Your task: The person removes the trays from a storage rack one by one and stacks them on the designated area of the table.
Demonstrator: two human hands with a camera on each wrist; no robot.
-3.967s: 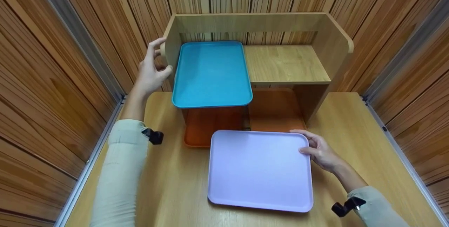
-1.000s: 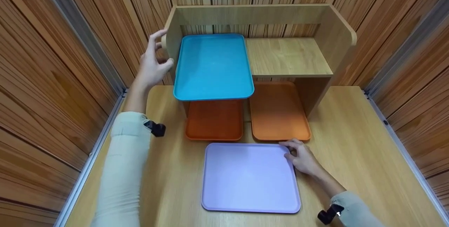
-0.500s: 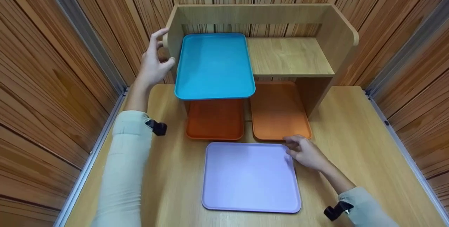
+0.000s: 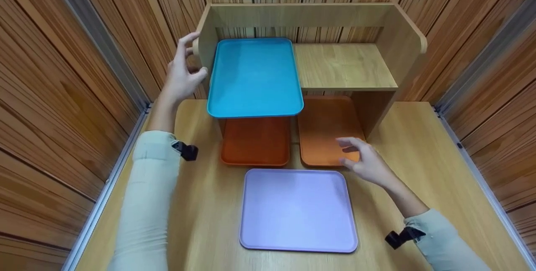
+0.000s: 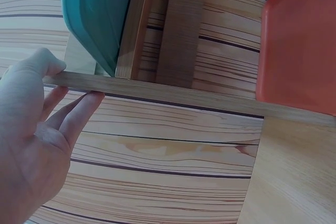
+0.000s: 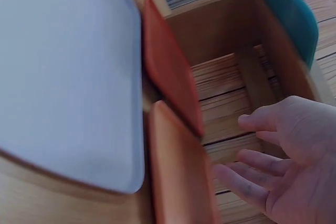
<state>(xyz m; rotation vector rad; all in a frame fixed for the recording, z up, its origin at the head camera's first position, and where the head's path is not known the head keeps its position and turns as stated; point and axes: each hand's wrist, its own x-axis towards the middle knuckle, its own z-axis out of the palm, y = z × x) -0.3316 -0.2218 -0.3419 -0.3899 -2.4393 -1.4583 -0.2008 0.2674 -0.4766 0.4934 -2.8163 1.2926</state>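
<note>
Wood-panel booth, light wood surface (image 4: 418,149): right hand (image 4: 368,164) hovers w/ fingers spread, empty, over right orange tray (image 4: 324,128); left hand (image 4: 182,76) pinches shelf (image 4: 343,68) side panel.

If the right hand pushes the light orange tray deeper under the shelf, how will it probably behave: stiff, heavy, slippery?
The light orange tray looks like thin, flat moulded plastic, so it is probably stiff and light. It lies flat on the smooth wooden table, so it should slide easily and not tip. The right hand hovers open above its front edge; a flat-finger push seems enough.
</note>
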